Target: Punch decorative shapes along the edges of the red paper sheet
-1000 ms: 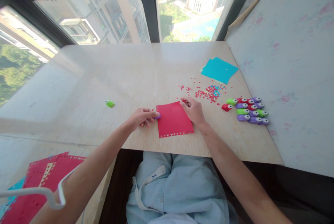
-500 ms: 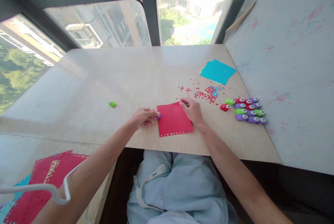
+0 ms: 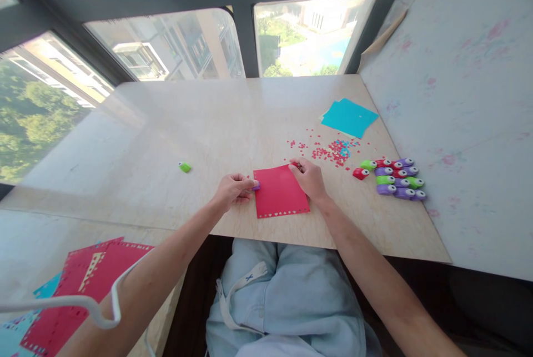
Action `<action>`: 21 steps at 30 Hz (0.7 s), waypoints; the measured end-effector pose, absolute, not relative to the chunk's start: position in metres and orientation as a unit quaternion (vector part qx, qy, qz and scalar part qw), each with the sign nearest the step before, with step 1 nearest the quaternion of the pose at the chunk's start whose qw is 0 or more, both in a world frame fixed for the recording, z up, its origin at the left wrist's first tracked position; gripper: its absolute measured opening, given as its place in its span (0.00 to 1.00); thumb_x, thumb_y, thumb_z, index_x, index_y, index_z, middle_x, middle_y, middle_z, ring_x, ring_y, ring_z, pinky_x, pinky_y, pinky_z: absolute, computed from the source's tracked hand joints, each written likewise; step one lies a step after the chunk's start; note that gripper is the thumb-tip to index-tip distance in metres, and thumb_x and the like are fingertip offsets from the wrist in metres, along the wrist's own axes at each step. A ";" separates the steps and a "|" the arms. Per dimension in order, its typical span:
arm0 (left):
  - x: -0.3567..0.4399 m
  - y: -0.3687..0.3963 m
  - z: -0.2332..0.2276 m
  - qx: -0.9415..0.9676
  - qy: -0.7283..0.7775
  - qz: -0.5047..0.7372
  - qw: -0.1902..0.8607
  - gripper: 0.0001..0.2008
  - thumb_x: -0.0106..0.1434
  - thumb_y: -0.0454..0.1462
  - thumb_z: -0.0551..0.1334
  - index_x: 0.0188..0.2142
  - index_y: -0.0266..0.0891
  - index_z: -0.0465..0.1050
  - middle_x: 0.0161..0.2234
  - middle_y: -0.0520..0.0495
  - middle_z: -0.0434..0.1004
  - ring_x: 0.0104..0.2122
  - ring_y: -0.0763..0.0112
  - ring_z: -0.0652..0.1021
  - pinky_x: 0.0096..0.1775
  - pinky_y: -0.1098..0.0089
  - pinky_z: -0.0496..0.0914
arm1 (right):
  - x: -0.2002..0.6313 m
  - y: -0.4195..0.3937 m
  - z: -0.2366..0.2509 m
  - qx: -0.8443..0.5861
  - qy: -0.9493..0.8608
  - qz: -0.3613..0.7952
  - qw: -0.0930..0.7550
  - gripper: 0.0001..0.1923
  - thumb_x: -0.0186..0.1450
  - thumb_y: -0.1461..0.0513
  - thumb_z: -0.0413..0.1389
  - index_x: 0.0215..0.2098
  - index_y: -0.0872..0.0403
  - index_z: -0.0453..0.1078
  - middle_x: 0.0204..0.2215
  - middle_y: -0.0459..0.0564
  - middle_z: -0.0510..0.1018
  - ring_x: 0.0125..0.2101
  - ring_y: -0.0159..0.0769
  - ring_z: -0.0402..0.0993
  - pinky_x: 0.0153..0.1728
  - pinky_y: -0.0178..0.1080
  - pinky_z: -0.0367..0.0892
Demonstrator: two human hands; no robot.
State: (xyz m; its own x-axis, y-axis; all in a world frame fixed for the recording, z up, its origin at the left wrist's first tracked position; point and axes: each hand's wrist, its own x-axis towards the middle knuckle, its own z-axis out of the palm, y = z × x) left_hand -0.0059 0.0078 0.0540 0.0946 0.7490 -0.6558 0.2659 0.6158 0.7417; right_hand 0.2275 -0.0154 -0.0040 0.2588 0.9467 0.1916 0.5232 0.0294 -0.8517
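Observation:
A red sheet of paper (image 3: 281, 190) lies near the table's front edge, with a row of small punched holes along its near side and some at its left side. My left hand (image 3: 235, 189) is closed on a small purple craft punch (image 3: 256, 185), which sits over the sheet's left edge. At the far right corner, my right hand (image 3: 307, 175) pinches the paper between thumb and fingers. Just beyond that hand, many tiny red and blue cut-outs (image 3: 331, 151) are scattered on the table.
Red, green and purple craft punches (image 3: 385, 180) stand in rows at the right by the wall. A lone green punch (image 3: 184, 167) lies left. Blue sheets (image 3: 350, 117) rest at the back right. Punched red sheets (image 3: 91, 279) and a white cable (image 3: 100, 315) are at the lower left.
The camera view has shifted slightly. Both hands keep their hold on the punch and the red sheet, with no clear movement against the table.

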 end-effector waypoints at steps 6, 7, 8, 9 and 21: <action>-0.006 0.006 0.054 0.369 0.648 0.206 0.634 0.25 0.41 0.41 0.76 0.26 0.39 0.59 0.24 0.49 0.76 0.20 0.73 0.76 0.25 0.73 0.73 | 0.227 -0.016 -0.003 -0.654 -0.555 0.246 0.452 0.16 0.61 0.57 0.53 0.40 0.56 0.78 0.35 0.55 0.82 0.32 0.40 0.77 0.38 0.41 0.70; -0.006 0.006 0.053 0.367 0.649 0.210 0.632 0.24 0.41 0.40 0.76 0.26 0.39 0.59 0.24 0.50 0.76 0.20 0.73 0.76 0.25 0.72 0.73 | 0.227 -0.016 -0.003 -0.653 -0.556 0.247 0.452 0.16 0.61 0.57 0.53 0.40 0.56 0.78 0.35 0.55 0.82 0.32 0.40 0.77 0.38 0.41 0.70; -0.005 0.006 0.053 0.368 0.650 0.212 0.631 0.24 0.42 0.40 0.75 0.26 0.39 0.60 0.23 0.51 0.75 0.20 0.73 0.76 0.25 0.72 0.73 | 0.227 -0.016 -0.003 -0.652 -0.556 0.248 0.453 0.16 0.61 0.57 0.53 0.40 0.56 0.78 0.34 0.56 0.82 0.32 0.40 0.77 0.38 0.41 0.70; -0.005 0.006 0.052 0.370 0.650 0.213 0.628 0.23 0.42 0.40 0.75 0.25 0.39 0.60 0.22 0.51 0.74 0.20 0.73 0.76 0.25 0.72 0.73 | 0.227 -0.016 -0.004 -0.651 -0.556 0.247 0.454 0.16 0.61 0.57 0.53 0.40 0.57 0.78 0.34 0.56 0.82 0.31 0.40 0.77 0.38 0.41 0.70; -0.012 0.006 0.049 0.407 0.636 0.192 0.627 0.29 0.38 0.48 0.77 0.26 0.39 0.60 0.26 0.49 0.76 0.26 0.68 0.80 0.27 0.72 0.74 | 0.229 -0.015 -0.006 -0.641 -0.544 0.266 0.471 0.16 0.61 0.55 0.54 0.39 0.56 0.77 0.33 0.55 0.82 0.30 0.39 0.76 0.37 0.41 0.70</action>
State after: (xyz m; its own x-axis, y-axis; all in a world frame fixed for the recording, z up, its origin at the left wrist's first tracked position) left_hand -0.0123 0.0055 0.0492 0.1178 0.7578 -0.6418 0.2762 0.5958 0.7541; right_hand 0.2291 -0.0149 -0.0059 0.2663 0.9485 0.1718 0.4468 0.0365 -0.8939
